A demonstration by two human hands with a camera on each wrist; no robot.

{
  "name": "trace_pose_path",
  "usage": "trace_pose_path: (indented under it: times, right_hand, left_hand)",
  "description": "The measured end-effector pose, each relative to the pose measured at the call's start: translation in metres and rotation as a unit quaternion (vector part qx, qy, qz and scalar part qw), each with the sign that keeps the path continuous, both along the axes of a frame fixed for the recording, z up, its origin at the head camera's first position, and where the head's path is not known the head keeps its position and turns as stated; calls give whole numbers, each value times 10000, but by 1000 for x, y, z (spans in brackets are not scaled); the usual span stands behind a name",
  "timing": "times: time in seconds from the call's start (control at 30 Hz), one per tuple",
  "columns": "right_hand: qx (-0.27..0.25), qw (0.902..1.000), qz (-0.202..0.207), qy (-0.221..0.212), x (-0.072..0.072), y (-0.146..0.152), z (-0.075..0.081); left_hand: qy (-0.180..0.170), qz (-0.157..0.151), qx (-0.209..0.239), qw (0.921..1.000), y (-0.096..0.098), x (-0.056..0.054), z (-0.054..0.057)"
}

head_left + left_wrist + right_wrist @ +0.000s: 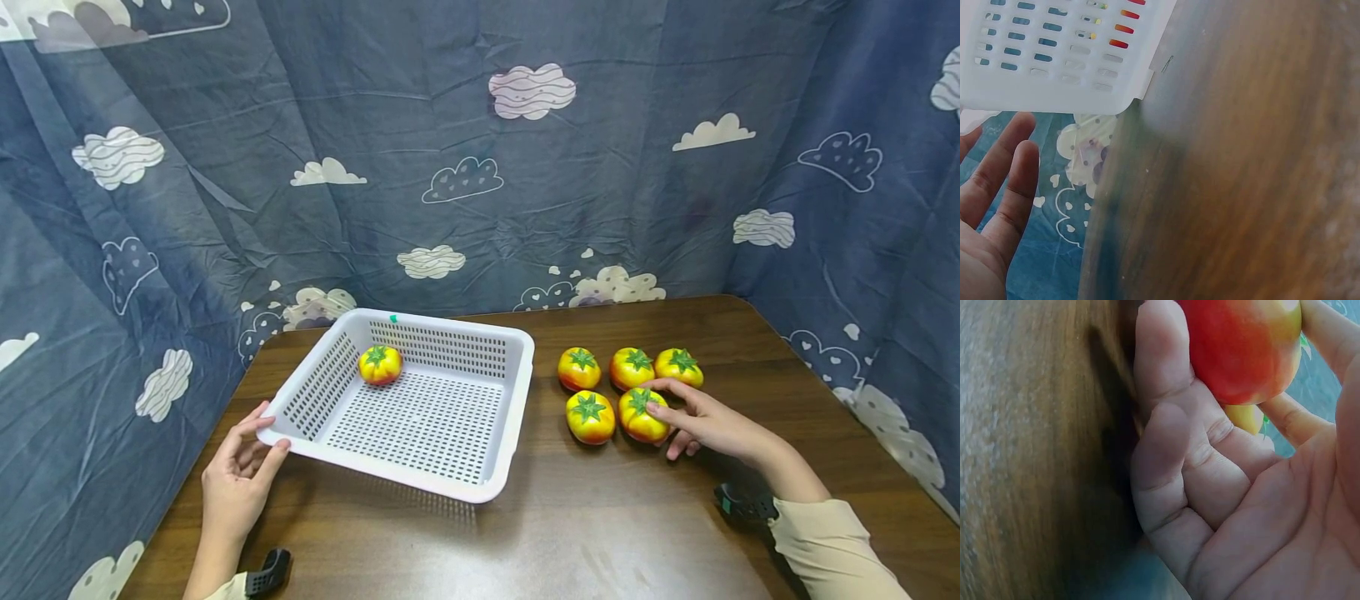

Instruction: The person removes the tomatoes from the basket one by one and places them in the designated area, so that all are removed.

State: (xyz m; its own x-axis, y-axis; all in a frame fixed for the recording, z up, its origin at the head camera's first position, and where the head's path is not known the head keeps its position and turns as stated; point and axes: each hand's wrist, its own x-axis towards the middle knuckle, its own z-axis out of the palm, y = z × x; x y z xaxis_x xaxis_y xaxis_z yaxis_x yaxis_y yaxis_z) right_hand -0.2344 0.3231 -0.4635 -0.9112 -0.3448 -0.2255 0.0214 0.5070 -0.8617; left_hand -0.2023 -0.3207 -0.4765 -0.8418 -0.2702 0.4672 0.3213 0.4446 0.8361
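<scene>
A white perforated plastic basket [416,483] stands on the table, tilted slightly in the head view. Inside, at its back left corner, lies one yellow-red tomato [380,365] with a green star-shaped top. My left hand [238,479] holds the basket's near left corner between thumb and fingers; in the left wrist view two fingers [1019,181] show below the basket wall [1054,94]. To the right, my right hand [712,423] grips a tomato [642,415] between thumb and forefinger. Its lower fingers [1163,444] curl near the tabletop, and the tomato's red underside [1241,350] shows.
Beside the held tomato sits another tomato [590,417]. Behind them stand three more: a left one [578,369], a middle one [631,368] and a right one [679,367]. The brown wooden table [570,533] backs onto a blue cloud-patterned curtain [450,108].
</scene>
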Motion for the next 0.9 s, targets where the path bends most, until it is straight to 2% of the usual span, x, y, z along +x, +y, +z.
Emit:
trace_pose_path:
  times: [0.27, 0.5, 0.9]
  right_hand:
    - [133, 9999, 34, -20, 1, -4, 3]
    - [99, 9991, 251, 341, 2, -4, 3]
    - [90, 9975, 258, 655, 6, -1, 1]
  left_hand:
    - [9, -5, 30, 10000, 0, 0, 0]
    - [24, -11, 67, 10000, 1, 1, 0]
    - [-28, 40, 0, 10000, 0, 0, 0]
